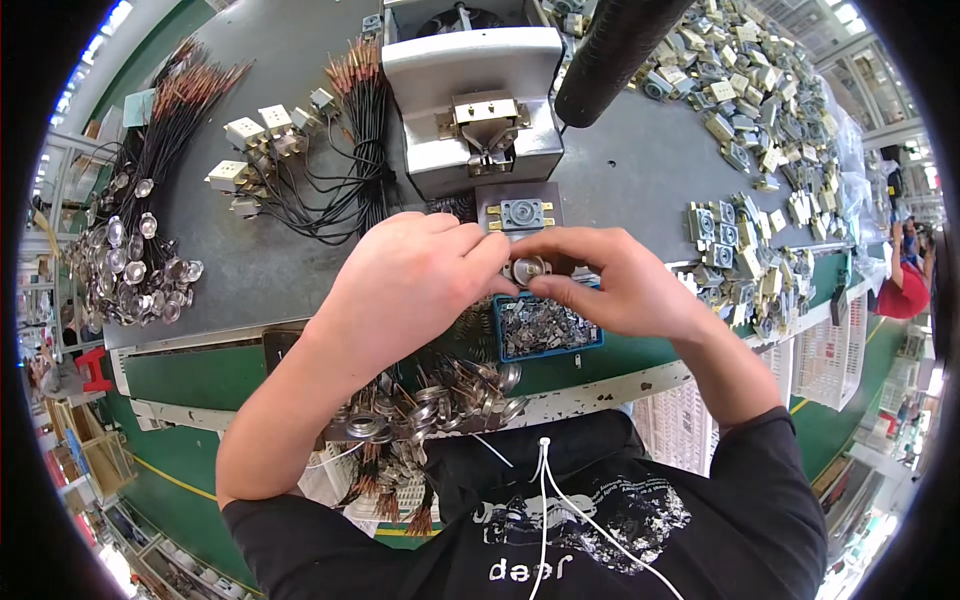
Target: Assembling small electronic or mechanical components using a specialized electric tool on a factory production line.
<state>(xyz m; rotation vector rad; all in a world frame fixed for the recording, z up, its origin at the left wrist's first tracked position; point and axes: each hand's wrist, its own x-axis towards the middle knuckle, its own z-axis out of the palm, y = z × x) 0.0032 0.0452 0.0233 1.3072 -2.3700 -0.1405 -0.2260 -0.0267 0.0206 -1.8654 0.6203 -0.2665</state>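
Observation:
In front of the press, my two hands meet at a small round metal part (527,268) with a raised centre. My right hand (625,285) pinches it between thumb and forefinger. From the other side my left hand (415,270) closes its thumb and curled fingers on the part's left edge; its palm side is hidden. Just beyond my fingertips, a grey switch block (521,213) with brass terminals lies on the metal plate (549,196) under the press. Below my hands stands a blue tray (548,353) of small metal pieces.
The grey press (475,85) stands ahead, a thick black tube (620,60) slanting beside it. Bundled black wires (368,150) and white ceramic blocks (228,175) lie left. Round metal caps on wires (130,255) hang further left. Switch blocks (765,110) are heaped at right.

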